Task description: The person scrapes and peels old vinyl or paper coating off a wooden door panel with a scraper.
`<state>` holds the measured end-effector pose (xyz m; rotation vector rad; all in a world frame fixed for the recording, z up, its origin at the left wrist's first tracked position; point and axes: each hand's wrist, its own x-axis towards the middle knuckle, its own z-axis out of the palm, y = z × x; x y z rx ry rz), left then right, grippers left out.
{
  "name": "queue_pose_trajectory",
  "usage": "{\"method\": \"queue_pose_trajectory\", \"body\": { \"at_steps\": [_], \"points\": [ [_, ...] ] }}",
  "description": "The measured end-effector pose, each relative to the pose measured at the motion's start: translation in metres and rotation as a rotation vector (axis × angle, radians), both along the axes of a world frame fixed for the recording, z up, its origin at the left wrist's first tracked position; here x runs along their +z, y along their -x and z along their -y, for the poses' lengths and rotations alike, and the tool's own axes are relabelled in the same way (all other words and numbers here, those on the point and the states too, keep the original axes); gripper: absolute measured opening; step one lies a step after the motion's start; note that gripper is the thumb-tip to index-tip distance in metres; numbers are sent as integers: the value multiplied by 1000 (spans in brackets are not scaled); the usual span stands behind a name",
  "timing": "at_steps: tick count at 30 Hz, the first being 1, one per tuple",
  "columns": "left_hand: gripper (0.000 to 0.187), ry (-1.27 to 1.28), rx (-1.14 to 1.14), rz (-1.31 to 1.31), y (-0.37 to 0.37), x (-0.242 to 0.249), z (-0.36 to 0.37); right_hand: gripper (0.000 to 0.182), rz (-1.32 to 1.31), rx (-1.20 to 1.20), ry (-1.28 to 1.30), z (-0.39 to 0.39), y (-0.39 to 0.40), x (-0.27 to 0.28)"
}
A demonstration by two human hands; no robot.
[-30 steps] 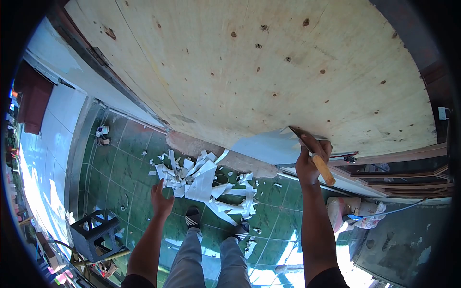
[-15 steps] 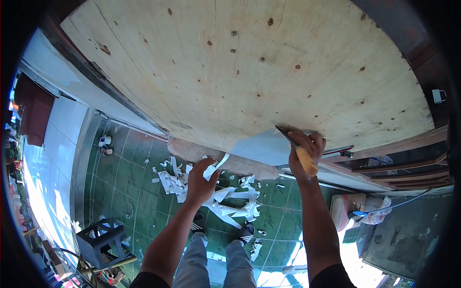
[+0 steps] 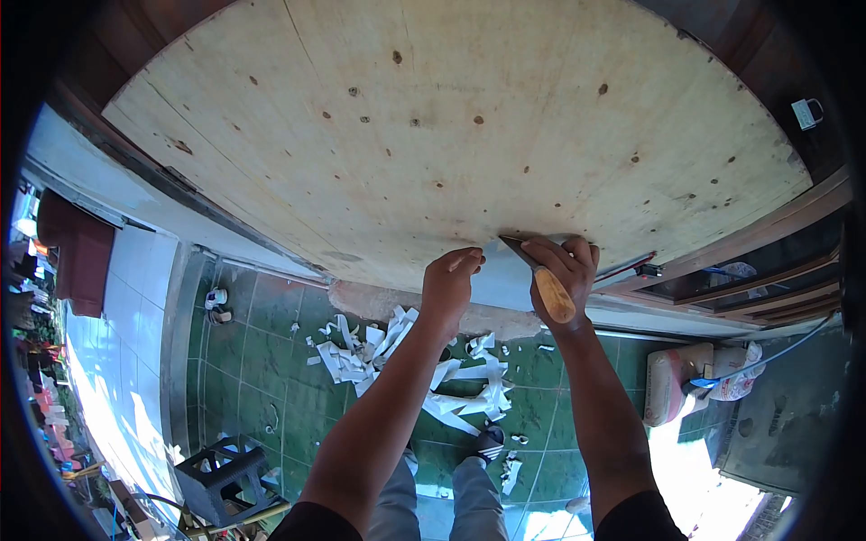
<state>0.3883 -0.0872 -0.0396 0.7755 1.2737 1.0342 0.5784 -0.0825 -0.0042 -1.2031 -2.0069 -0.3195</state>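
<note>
Right hand point(image 3: 561, 270): gripping a wooden-handled scraper point(image 3: 545, 287), closed around it, against the plywood panel point(image 3: 433, 117).
Left hand point(image 3: 449, 284): pinching the peeling grey sheet point(image 3: 494, 275).
Floor point(image 3: 262, 361): carrying white strips point(image 3: 397, 352).

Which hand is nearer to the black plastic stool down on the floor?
Left. The left hand is up at the plywood board, on the black stool's side; the right hand, gripping the scraper, is farther away.

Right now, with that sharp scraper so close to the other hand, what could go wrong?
The scraper in the right hand has its blade pointing toward the left hand, which grips the pale sheet right beside it; a slip might cut fingers. The peeled strips on the green tiles lie by the feet and could be slippery.
</note>
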Motion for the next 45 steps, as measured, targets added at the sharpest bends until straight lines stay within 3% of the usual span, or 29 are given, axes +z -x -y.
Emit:
{"method": "queue_pose_trajectory", "body": {
  "at_steps": [6, 9, 21, 33, 45],
  "points": [
    [39, 28, 30, 41, -9, 12, -7, 29, -103, -16, -3, 4, 1, 0],
    [37, 57, 63, 64, -11, 6, -8, 29, -12, 28, 103, 3, -1, -12],
    [36, 64, 70, 58, -22, 12, -10, 32, -35, 6, 9, 2, -7, -4],
    [31, 50, 215, 22, -19, -12, -3, 30, -26, 13, 39, 4, 0, -20],
    [33, 29, 135, 43, -15, -5, -8, 33, -67, -15, 36, 2, 2, -24]
  ]
}}
